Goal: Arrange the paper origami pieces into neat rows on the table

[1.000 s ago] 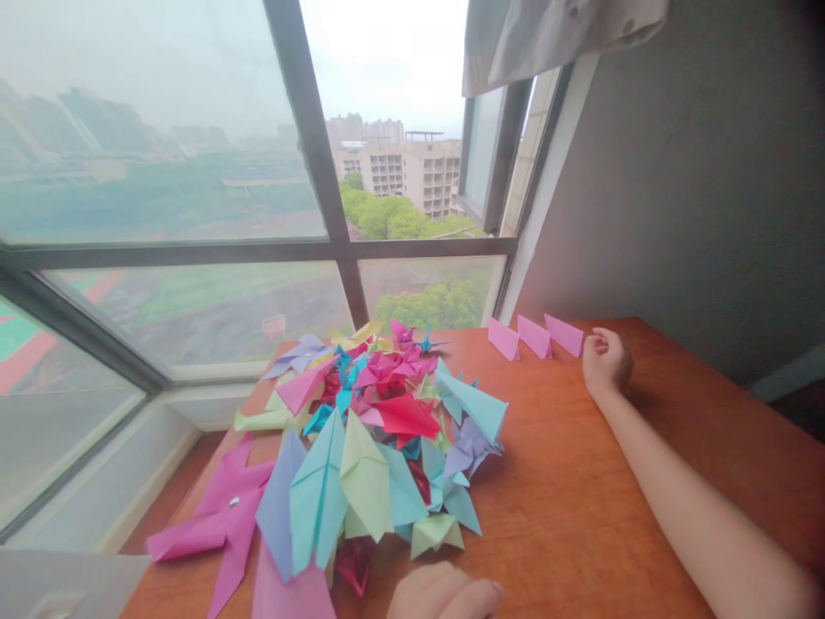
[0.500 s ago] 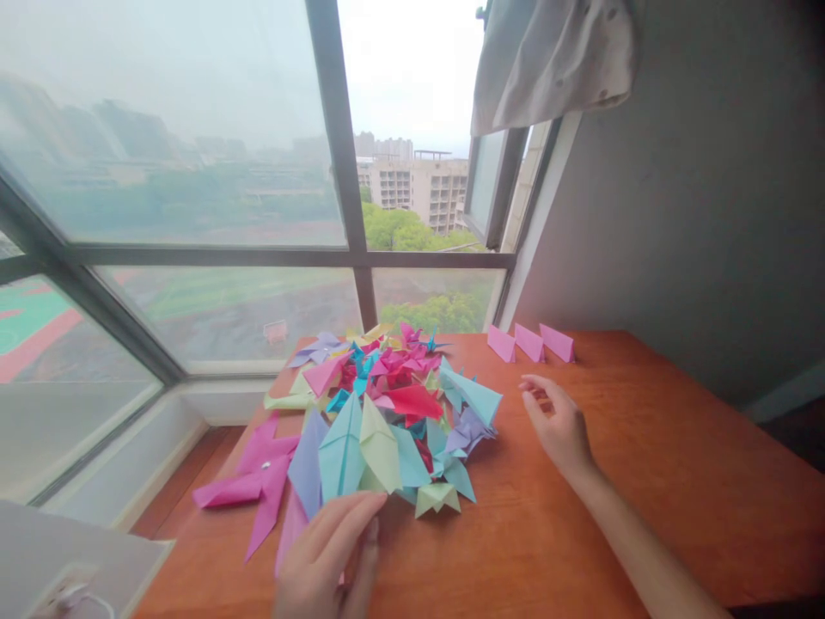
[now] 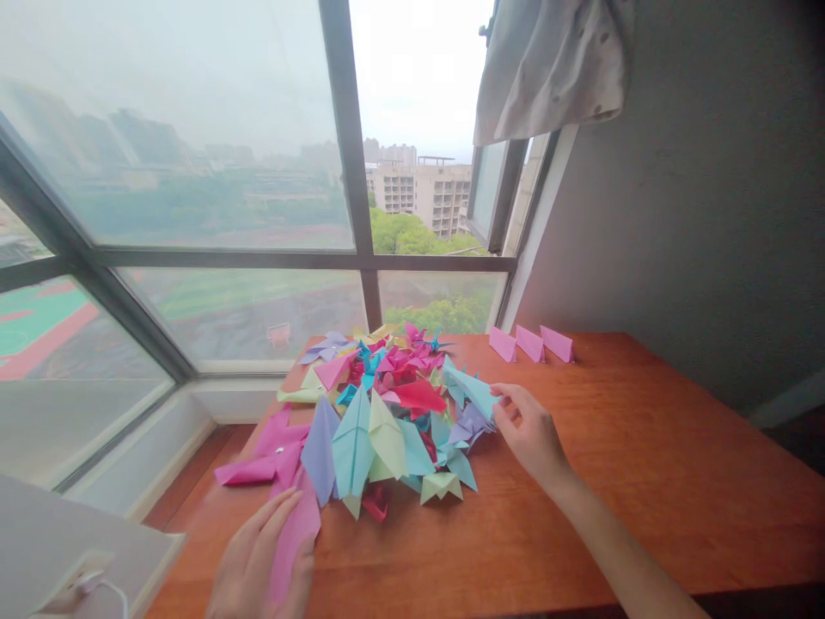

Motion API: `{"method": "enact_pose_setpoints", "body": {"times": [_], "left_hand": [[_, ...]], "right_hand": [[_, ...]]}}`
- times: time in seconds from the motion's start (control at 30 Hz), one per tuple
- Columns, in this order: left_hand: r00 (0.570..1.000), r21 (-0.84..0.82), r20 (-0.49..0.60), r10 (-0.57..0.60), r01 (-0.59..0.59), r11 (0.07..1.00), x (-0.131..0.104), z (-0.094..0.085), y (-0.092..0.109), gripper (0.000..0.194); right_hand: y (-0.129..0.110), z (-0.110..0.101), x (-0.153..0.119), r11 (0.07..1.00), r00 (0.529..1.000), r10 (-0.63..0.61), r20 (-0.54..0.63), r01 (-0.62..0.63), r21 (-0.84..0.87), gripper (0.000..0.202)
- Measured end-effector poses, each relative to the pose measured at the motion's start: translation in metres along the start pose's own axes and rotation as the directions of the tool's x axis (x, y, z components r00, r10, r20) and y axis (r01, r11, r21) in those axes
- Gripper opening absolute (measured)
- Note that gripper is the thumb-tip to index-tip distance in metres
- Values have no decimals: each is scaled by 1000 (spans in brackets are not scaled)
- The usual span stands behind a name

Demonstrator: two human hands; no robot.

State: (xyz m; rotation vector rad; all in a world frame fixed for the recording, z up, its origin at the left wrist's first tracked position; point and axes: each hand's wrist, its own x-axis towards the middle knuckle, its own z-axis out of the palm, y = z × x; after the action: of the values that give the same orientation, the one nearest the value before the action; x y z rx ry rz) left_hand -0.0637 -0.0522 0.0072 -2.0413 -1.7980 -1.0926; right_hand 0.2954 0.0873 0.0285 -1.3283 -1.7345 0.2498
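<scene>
On a wooden table (image 3: 644,464), the left hand (image 3: 258,546) curls around a pink paper (image 3: 300,526) near the left end of the near edge; whether it grips firmly, I cannot tell. The right hand (image 3: 532,438) touches a pale blue folded paper (image 3: 473,391) on the right side of a heap (image 3: 385,430); a pinch is unclear. Pulling either could snag overlapping folds and topple the heap; squeezing could crease them. The pink paper's long axis slants from near to far edge; the blue one's narrow end points toward the far-left corner.

Hands (image 3: 532,437) at folded-paper pile (image 3: 387,434) on brown table (image 3: 670,447)
</scene>
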Motion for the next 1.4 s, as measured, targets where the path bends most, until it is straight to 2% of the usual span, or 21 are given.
{"method": "enact_pose_setpoints", "body": {"times": [0.2,0.33,0.43,0.53,0.67,0.77,0.9,0.97,1.07,1.2,1.4], "left_hand": [[985,48,89,-150,146,988,-18,14,-11,48],[963,28,108,-247,246,969,-18,14,-4,47],[919,2,186,-348,354,935,-13,10,6,45],[876,-35,254,-411,433,901,-11,8,15,45],[890,-75,260,-374,405,911,-11,12,17,45],[908,-87,238,-345,374,923,-11,16,17,44],[912,-107,241,-331,364,925,-9,17,18,44],[919,-130,236,-316,352,927,-8,16,17,44],[927,-162,223,-301,339,927,-10,15,12,45],[928,-169,216,-304,342,924,-15,14,4,47],[931,-189,206,-303,341,921,-16,14,2,46]], "right_hand": [[11,-5,2,999,999,41,-19,-42,-29,27],[11,-5,1,998,998,57,3,-57,-22,28],[7,-4,1,998,998,56,10,-56,-22,27],[-4,1,0,999,999,32,11,-32,-32,26],[-40,17,-7,991,991,-123,48,125,-40,28],[-81,36,-17,954,943,-297,147,301,-1,32],[-130,64,-26,862,809,-478,341,507,6,32],[-145,76,-27,821,756,-514,405,571,-23,33],[-153,89,-26,785,720,-513,466,614,-85,36],[-148,94,-22,792,736,-475,483,597,-130,38],[-131,87,-14,830,796,-422,435,532,-169,30]]}}
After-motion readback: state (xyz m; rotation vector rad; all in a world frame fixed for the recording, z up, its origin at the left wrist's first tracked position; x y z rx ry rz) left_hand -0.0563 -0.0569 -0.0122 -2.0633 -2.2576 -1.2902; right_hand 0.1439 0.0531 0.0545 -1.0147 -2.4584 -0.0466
